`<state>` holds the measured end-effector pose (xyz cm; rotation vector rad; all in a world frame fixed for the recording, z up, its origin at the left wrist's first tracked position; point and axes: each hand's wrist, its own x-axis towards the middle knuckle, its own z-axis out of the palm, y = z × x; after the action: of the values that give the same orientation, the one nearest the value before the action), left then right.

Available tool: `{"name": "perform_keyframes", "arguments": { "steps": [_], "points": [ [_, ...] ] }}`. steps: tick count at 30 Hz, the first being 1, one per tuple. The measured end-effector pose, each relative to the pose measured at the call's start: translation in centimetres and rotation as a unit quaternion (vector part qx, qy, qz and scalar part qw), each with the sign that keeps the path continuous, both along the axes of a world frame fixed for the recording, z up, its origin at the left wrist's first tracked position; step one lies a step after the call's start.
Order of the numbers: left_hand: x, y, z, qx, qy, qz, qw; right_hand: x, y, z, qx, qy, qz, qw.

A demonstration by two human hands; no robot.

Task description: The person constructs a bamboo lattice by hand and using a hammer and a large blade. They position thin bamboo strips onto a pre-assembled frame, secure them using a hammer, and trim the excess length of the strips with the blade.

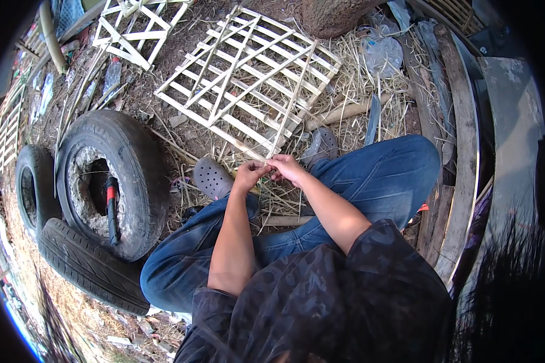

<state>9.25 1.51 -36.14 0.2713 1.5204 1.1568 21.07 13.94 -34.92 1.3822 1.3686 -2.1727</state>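
A lattice panel [229,94] of pale split bamboo strips, with diagonal braces across it, lies on the ground in front of me. Both hands meet at its near corner, close to my feet. My left hand [250,176] is closed in a pinch at the corner, its fingertips against the strip end. Beside it, my right hand [287,169] also pinches at that corner, thumb and fingers together where a brace meets the edge strip. Any tie or small piece between the fingertips is too small to make out.
Old tyres [144,175] lie at the left, one filled with concrete and holding a red-and-black handled tool [111,209]. Another bamboo frame [140,30] is at the far left. A tree trunk [336,17] stands at the back; wooden planks [463,157] run along the right. Straw and bamboo scraps litter the ground.
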Motion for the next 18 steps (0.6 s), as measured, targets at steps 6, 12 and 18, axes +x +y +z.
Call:
{"name": "perform_keyframes", "arguments": {
  "steps": [6,12,18],
  "points": [
    [0.2,0.2,0.7,-0.006,0.007,0.0,1.0,0.3,0.2,0.2,0.004,-0.005,-0.006,1.0],
    [0.2,-0.3,-0.8,0.008,0.014,0.0,1.0,0.2,0.2,0.6,0.009,-0.015,-0.024,1.0],
    [0.2,-0.6,-1.3,-0.026,0.037,-0.016,0.999,0.4,0.4,0.4,0.024,-0.045,-0.028,0.998]
  ]
}}
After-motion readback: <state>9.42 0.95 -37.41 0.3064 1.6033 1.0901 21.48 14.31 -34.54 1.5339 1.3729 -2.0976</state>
